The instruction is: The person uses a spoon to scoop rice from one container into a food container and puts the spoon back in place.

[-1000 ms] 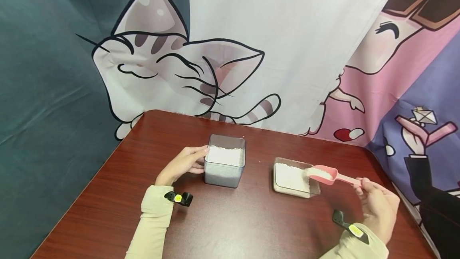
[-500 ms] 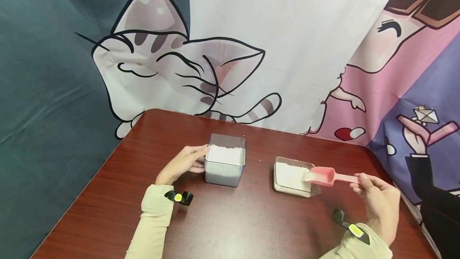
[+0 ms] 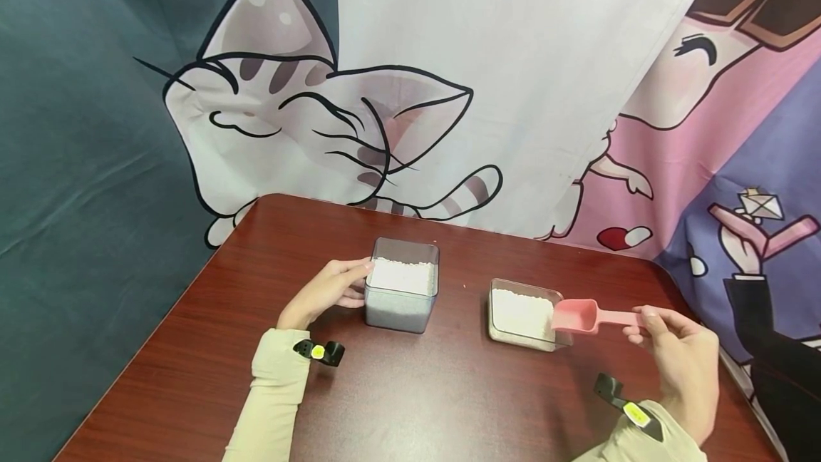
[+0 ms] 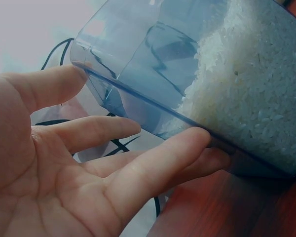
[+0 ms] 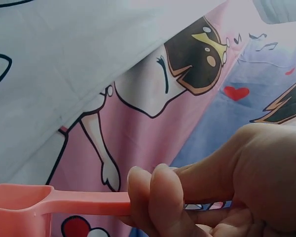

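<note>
My right hand (image 3: pixel 688 369) pinches the handle of a pink scoop (image 3: pixel 576 316) between thumb and fingers. The scoop's bowl hangs over the right end of a low clear container (image 3: pixel 522 339) of white rice, its front edge towards the grains. No rice shows in the bowl. Farther left stands a taller, bluish see-through box (image 3: pixel 399 311), partly filled with rice (image 4: pixel 259 84). My left hand (image 3: pixel 330 291) rests against its left side, the fairly straight fingers (image 4: pixel 163 158) touching the outer wall near the rim. In the right wrist view the scoop handle (image 5: pixel 89 202) lies level in the fingers.
Both containers stand on a dark red-brown wooden table (image 3: pixel 410 398). A few stray grains lie near them. Behind the table hangs a printed curtain (image 3: pixel 526 41) with cartoon figures.
The scoop has tipped and the rice in its bowl has slid out into the low container. My right hand has turned slightly and shifted a little. The left hand and tall box stay put.
</note>
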A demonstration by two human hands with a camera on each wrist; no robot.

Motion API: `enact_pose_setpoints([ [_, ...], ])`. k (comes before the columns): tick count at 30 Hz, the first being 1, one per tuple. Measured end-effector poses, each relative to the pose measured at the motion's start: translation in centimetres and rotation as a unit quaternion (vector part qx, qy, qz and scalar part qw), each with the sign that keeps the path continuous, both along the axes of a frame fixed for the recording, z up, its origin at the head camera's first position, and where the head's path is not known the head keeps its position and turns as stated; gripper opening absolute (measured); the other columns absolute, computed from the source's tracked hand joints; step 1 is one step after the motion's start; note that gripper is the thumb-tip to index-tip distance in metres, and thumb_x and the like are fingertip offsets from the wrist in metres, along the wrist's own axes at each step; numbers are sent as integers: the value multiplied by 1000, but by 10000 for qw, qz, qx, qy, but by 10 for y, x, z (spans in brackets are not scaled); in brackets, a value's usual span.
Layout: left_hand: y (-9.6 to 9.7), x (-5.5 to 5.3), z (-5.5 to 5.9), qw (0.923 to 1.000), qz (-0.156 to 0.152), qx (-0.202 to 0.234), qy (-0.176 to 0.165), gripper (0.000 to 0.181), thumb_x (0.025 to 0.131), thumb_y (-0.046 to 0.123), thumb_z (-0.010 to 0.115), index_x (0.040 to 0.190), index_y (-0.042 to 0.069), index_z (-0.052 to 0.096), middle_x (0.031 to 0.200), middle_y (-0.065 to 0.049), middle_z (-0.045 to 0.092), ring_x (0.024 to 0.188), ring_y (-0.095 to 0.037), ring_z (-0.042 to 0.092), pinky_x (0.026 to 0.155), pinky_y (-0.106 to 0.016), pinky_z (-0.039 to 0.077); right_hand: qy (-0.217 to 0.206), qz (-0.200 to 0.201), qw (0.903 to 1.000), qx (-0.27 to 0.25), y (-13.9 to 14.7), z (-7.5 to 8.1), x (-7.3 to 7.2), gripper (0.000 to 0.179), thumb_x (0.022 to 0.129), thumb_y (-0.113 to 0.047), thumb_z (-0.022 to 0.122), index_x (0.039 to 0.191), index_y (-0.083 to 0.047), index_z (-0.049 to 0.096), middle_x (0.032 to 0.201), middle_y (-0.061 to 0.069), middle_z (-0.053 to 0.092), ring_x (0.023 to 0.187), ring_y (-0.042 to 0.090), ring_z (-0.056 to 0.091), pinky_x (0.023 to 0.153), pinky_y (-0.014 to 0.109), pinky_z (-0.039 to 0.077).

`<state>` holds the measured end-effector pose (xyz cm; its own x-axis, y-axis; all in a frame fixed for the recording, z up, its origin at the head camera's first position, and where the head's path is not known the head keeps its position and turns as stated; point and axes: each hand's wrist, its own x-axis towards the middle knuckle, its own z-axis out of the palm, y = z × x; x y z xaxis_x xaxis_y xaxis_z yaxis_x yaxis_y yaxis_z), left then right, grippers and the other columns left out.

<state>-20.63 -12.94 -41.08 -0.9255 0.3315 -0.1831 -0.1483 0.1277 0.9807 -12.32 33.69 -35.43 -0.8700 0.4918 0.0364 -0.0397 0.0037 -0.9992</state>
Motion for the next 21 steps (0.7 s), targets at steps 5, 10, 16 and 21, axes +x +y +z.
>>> enact_pose_setpoints([
  [5, 0, 1, 0, 10000, 24, -20, -11, 56, 93, 37, 53, 137, 4, 42, 119, -24, 55, 87, -27, 65, 76, -37, 54, 51, -4, 10000, -25, -2, 1, 0, 13, 86, -5, 61, 80, -12, 70, 69, -3, 68, 49, 12, 63, 51, 18, 53],
  [10, -1, 1, 0, 10000, 45, -68, 15, 57, 93, 37, 52, 137, 3, 41, 119, -23, 56, 88, -27, 65, 75, -37, 55, 82, -96, 9999, -57, -2, 1, 0, 13, 87, -5, 61, 79, -12, 70, 68, -4, 68, 49, 12, 63, 51, 17, 52],
  [16, 0, 2, 0, 10000, 28, -47, 11, 56, 93, 36, 52, 137, 4, 41, 120, -23, 55, 88, -26, 65, 76, -37, 54, 155, -83, 9996, -207, -2, 0, -1, 12, 87, -5, 61, 79, -9, 70, 70, -1, 68, 49, 13, 63, 51, 19, 53],
  [21, 0, 1, 0, 10000, 30, -46, 26, 55, 93, 36, 52, 137, 4, 42, 118, -22, 56, 87, -26, 65, 76, -37, 54, 424, 185, 9964, -714, -3, 1, -2, 9, 85, -4, 63, 80, -4, 71, 73, 3, 69, 51, 14, 63, 53, 22, 54],
])
